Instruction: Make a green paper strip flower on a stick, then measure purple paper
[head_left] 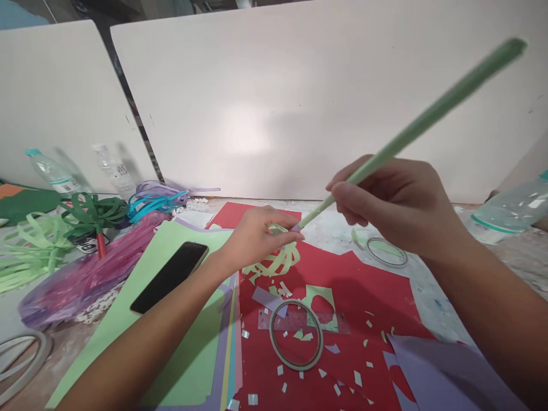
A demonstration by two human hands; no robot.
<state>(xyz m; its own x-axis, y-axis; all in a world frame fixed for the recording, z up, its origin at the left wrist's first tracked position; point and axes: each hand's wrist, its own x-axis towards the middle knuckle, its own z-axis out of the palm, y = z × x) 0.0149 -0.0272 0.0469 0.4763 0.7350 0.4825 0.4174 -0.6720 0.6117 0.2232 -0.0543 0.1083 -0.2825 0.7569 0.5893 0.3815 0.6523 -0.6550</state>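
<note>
A long, thin light-green rolled paper stick slants up to the right. My right hand is closed around its lower part, thumb and fingers pinching it. At its lower end my left hand is closed too, pinching the tip and a small purple bit there. Below the left fingers hangs a light-green looped paper flower, partly hidden by that hand. Beneath the hands lies red paper with scattered scraps, a ring of tape and a clear ruler partly under the tape.
A black phone rests on stacked coloured paper at left. Beyond are fringed paper pieces, purple plastic wrap and bottles. Another tape ring and a bottle are at right. A white panel stands behind.
</note>
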